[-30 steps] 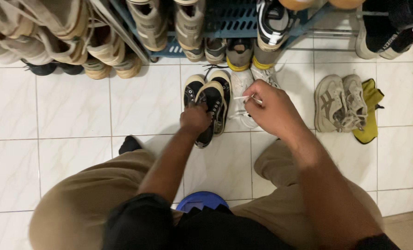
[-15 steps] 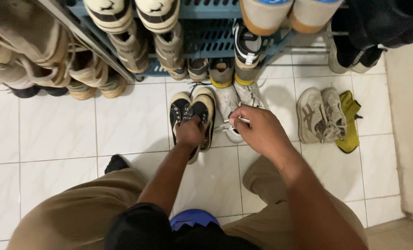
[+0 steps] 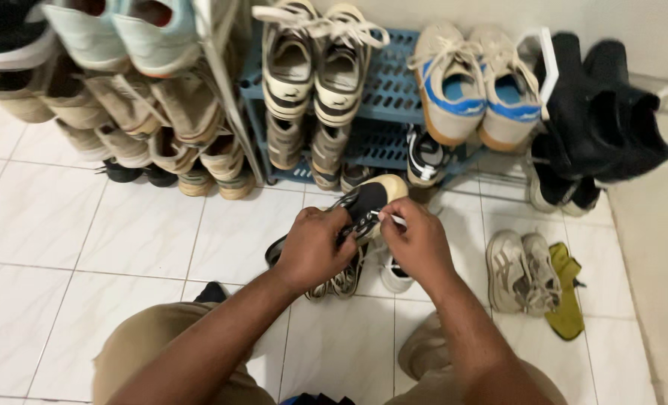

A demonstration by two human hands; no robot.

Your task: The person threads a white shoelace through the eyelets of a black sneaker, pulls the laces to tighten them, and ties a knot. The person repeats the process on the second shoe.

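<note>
Two shoe racks fill the far edge of the white tiled floor [image 3: 64,225]: I see a slanted metal rack [image 3: 225,97] at the left packed with tan and pale shoes, and a blue plastic rack [image 3: 394,90] beside it carrying cream sneakers with black stripes [image 3: 315,67] and beige sneakers with blue insoles [image 3: 473,82]. A pair of black boots [image 3: 596,112] leans at the rack's right end, near the wall.

On the floor toward the right edge a pair of grey sneakers [image 3: 521,270] lies next to a yellow-green cloth [image 3: 566,300], touching it.

In the middle, just in front of the blue rack, my left hand [image 3: 311,251] has its fingers wrapped firmly round the middle of a black sneaker [image 3: 368,199], which is lifted off the tiles and tilted, its pale sole turned toward the rack. My right hand [image 3: 416,244] sits close against the same shoe, with its fingers pinched shut on a thin white lace end [image 3: 394,220] at the shoe's side. Beneath the hands a second sneaker with light laces [image 3: 341,281] rests on the floor, partly hidden; I cannot tell its colour fully.
</note>
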